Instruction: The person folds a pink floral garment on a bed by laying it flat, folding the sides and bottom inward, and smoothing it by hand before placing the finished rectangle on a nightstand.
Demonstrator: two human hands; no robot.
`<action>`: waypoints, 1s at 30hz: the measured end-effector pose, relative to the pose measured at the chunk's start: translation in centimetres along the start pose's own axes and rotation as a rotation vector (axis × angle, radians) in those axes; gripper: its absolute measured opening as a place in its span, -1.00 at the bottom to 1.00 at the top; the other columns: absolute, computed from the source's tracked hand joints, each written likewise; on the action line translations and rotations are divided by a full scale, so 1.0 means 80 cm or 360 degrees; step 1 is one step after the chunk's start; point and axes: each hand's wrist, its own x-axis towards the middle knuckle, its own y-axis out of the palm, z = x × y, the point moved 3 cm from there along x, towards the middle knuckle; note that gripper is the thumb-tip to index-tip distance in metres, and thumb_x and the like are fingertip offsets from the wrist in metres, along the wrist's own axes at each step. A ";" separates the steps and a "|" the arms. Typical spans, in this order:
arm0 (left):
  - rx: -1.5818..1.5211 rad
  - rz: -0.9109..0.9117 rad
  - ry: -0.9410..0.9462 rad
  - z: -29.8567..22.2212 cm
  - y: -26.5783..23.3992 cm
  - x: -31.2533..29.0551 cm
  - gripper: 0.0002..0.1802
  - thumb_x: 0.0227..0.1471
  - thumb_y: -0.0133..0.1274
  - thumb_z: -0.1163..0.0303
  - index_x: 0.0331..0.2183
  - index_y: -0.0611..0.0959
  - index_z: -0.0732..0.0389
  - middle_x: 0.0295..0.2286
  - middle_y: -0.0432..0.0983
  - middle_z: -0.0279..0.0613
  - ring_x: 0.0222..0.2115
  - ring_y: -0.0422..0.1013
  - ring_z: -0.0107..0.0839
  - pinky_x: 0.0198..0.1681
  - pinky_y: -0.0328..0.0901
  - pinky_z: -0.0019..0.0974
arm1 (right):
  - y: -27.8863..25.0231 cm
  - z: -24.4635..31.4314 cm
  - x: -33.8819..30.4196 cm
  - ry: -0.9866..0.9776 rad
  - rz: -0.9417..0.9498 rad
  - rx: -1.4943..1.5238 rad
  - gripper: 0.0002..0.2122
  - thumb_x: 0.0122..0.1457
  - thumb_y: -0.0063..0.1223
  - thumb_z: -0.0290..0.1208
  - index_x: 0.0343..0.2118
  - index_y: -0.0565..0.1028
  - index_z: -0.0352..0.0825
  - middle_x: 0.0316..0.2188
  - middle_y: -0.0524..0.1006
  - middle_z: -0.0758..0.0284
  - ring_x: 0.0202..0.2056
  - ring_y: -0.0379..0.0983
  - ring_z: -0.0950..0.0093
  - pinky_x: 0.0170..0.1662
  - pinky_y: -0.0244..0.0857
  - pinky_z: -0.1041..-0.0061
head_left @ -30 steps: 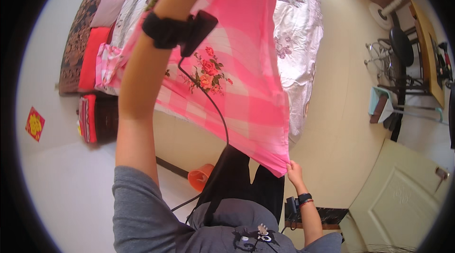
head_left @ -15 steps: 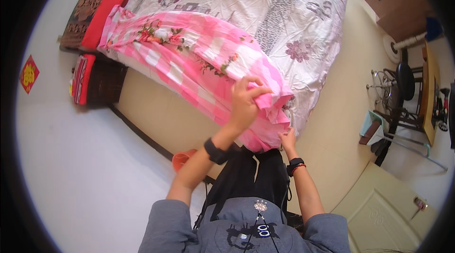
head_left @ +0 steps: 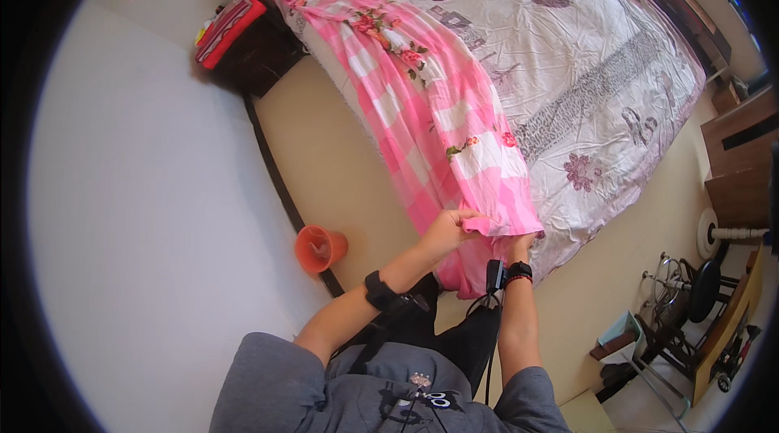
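Note:
A pink-and-white checked bed sheet (head_left: 479, 181) with printed roses lies in long folds along the near side of the bed (head_left: 560, 100). Its near end is gathered in front of my body and hangs over the bed's edge. My left hand (head_left: 449, 232) is closed on the sheet's end, pinching the fabric between thumb and fingers. Just to its right, my right hand (head_left: 520, 247) grips the corner of the same end; the fabric partly covers its fingers. Dark bands with small devices are on both wrists.
An orange bin (head_left: 320, 249) stands on the floor by the white wall at left. A dark bedside cabinet (head_left: 258, 51) bears folded red textiles (head_left: 233, 31). At right are a black stool (head_left: 704, 297), a dustpan (head_left: 623, 340) and a wooden desk (head_left: 730, 319).
The view has turned and shifted. My left hand has lowered and come closer to the right. The sheet's end is now drawn out flatter between both hands, and its folds run straighter toward me.

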 end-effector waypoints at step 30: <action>0.0186 -0.1595 0.0766 -0.147 0.134 -0.286 -0.77 0.03 -0.10 0.40 -0.40 0.57 0.37 -0.45 0.48 -0.27 -0.38 0.30 -0.59 -0.23 0.14 -0.55 | -0.235 0.362 -0.033 -0.2776 0.0424 -0.1301 -0.88 -0.20 -0.10 -0.56 -0.53 0.30 -0.25 -0.63 0.41 0.30 -0.56 0.38 0.29 -0.53 0.21 0.36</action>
